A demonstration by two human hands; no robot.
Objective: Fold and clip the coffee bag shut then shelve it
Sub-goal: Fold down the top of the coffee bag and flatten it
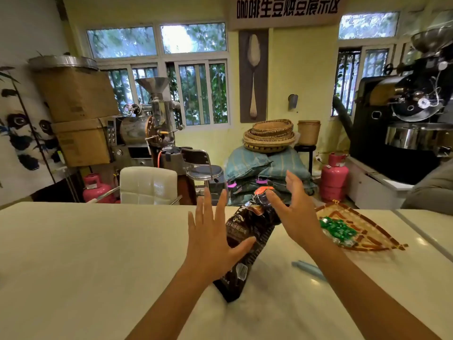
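Bag [247, 238] – dark coffee pkg, upright on white counter [85, 253], leaning a bit, top crumpled w/ orange patch.

L hand [210, 241]: fingers spread wide, palm against bag's left side, thumb across its front; not gripping. R hand [294, 212]: also spread wide, just beside bag's top on the right, thumb tip touching or nearly touching the crumpled top – can't tell which. Clip [310, 269]: pale blue, long, flat on counter, right of bag base, partly behind R forearm, untouched. Tray [367, 231]: woven, fan-shaped, right of R hand, holds green-wrapped candies [337, 229]. Bkgd beyond counter: white chair [148, 185], pink gas cyl. [334, 177], stacked baskets [269, 134] on sacks, roaster [404, 114] far right, cardboard boxes [76, 114] at left.
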